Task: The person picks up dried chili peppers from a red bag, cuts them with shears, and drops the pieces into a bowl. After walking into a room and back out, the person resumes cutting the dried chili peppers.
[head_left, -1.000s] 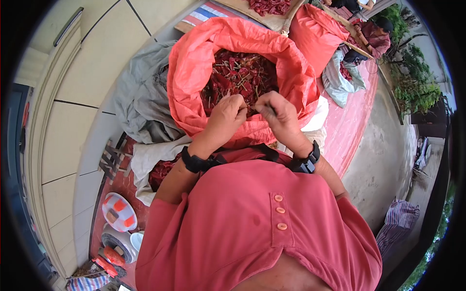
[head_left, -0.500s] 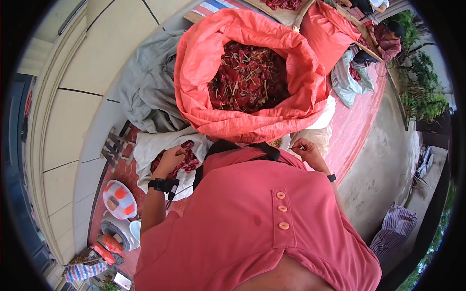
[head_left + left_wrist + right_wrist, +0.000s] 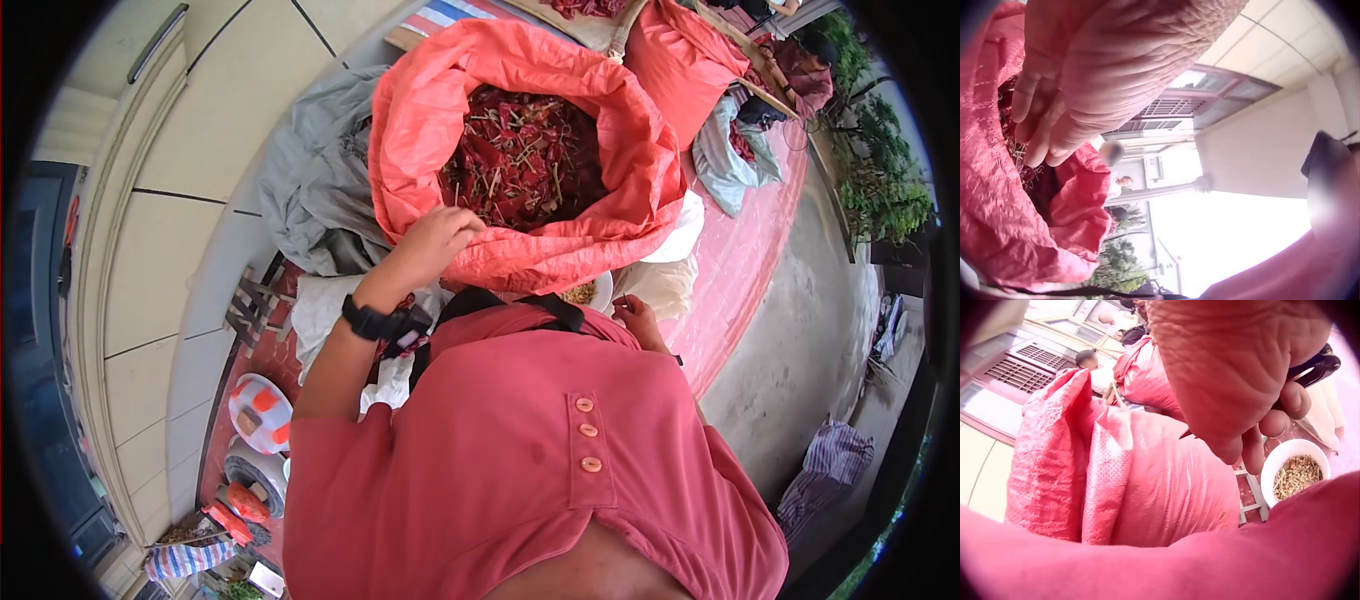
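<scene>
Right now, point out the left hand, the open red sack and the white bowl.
Left hand (image 3: pixel 434 243): head view, back of the hand.
Open red sack (image 3: pixel 565 260): head view, near side of its rolled rim.
White bowl (image 3: pixel 1294 447): right wrist view, inner wall.

The right hand (image 3: pixel 640 322) covers most of the dark tool (image 3: pixel 1332 364) it grips. The red sack (image 3: pixel 560 266) and shirt (image 3: pixel 470 410) hide part of the white bowl (image 3: pixel 1267 481). Whether the left hand (image 3: pixel 432 243) touches the sack, I can't tell from here.

Sack (image 3: pixel 1172 481): mouth clear from above, side entry obstructed by folded rim (image 3: pixel 545 262); bowl (image 3: pixel 1267 476) obstructs near right hand (image 3: pixel 640 320).
</scene>
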The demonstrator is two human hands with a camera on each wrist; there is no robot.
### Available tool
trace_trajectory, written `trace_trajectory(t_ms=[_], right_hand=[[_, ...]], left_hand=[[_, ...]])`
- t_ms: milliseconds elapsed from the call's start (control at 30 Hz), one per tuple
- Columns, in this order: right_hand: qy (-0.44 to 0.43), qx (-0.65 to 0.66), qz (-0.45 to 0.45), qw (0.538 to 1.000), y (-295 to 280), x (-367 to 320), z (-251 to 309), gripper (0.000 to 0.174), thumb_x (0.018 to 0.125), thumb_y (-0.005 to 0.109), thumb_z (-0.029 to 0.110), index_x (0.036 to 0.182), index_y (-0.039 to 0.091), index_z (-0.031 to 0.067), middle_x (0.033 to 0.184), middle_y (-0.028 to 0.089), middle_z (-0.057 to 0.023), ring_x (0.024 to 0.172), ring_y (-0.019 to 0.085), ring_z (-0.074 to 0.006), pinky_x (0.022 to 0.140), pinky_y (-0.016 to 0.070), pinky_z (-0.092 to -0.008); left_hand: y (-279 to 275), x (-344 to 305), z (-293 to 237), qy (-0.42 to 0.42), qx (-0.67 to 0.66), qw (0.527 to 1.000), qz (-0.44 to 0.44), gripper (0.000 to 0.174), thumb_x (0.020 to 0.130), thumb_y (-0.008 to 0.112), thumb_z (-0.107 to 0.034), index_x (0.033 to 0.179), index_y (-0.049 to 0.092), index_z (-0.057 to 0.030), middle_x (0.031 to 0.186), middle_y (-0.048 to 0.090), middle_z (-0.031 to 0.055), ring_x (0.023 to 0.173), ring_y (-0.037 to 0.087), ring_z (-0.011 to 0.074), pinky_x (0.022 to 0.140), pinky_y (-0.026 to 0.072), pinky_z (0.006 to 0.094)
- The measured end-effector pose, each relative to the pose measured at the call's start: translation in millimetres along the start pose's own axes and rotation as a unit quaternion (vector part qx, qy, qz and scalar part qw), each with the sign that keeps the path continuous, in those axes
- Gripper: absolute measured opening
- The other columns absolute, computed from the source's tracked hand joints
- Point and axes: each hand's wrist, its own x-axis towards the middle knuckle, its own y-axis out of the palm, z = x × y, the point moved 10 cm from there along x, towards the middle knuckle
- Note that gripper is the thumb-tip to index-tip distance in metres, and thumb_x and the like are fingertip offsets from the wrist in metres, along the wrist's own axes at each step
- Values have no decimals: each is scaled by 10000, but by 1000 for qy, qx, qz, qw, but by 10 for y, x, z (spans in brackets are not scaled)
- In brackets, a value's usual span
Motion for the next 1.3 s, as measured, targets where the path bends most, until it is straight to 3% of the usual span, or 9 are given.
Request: trace_trajectory(t_ms=[233,367,600,767,867,1000,1133,1233,1300], right_hand=[[-38,-10,-24,999,-131,-295,462,201,896,572,127,1073,613,38,781,649,-25,504,434,-46,426,338,-196],[14,46,-73,996,-367,-697,652,192,904,567,140,1073,618,63,778,643,-10,523,432,-30,427,329,-183],[-74,125,-42,988,-457,-985,1823,189,957,540,222,1061,632,94,763,614,45,534,409,-11,461,333,-178],[-142,195,78,967,196,-575,3003,229,909,635,171,1098,611,44,882,597,47,693,474,-10,588,370,-169],[-289,188,99,934,565,-251,3413,216,897,647,123,1075,602,10,889,621,7,820,562,-53,737,462,-209],[-253,225,77,938,742,-94,3443,78,886,644,68,950,627,27,822,613,30,752,550,-52,655,450,-206],[-269,188,65,942,846,-39,3490,40,862,652,45,859,612,39,852,558,-4,728,593,-119,598,474,-265],[-530,-92,-100,837,783,-422,3963,84,844,669,84,825,593,55,878,577,-55,686,618,-220,574,493,-320],[-515,-178,-109,832,789,-439,4002,106,838,675,111,834,581,62,852,581,-81,668,610,-267,568,495,-342]], left_hand=[[655,552,1240,-71,295,950,67,146,805,497,-1,854,635,-9,959,603,209,886,587,399,760,476,464],[712,520,1062,40,284,956,61,55,761,539,-43,800,568,-18,871,548,195,860,572,389,694,462,478],[156,637,31,69,155,982,-85,207,813,643,-93,977,526,-43,874,609,165,923,571,341,798,457,428],[274,837,-599,62,-93,993,-48,272,842,664,-122,1066,543,-27,956,640,145,888,635,315,770,494,364],[454,923,-530,17,-174,984,-34,251,815,698,-104,1009,572,-6,939,644,138,822,626,238,738,486,333],[265,842,-392,-28,-170,978,-116,220,825,694,-112,956,581,23,805,639,111,700,586,171,654,477,308],[352,781,-312,-71,-207,975,-45,173,901,604,-140,945,574,25,710,621,83,573,539,140,543,440,286],[467,796,-223,-113,-257,960,12,200,977,492,-174,896,566,-7,602,541,34,491,470,107,455,366,268],[681,781,-153,-157,-435,883,82,222,989,473,-198,871,557,-31,575,487,7,474,423,91,440,334,260]])
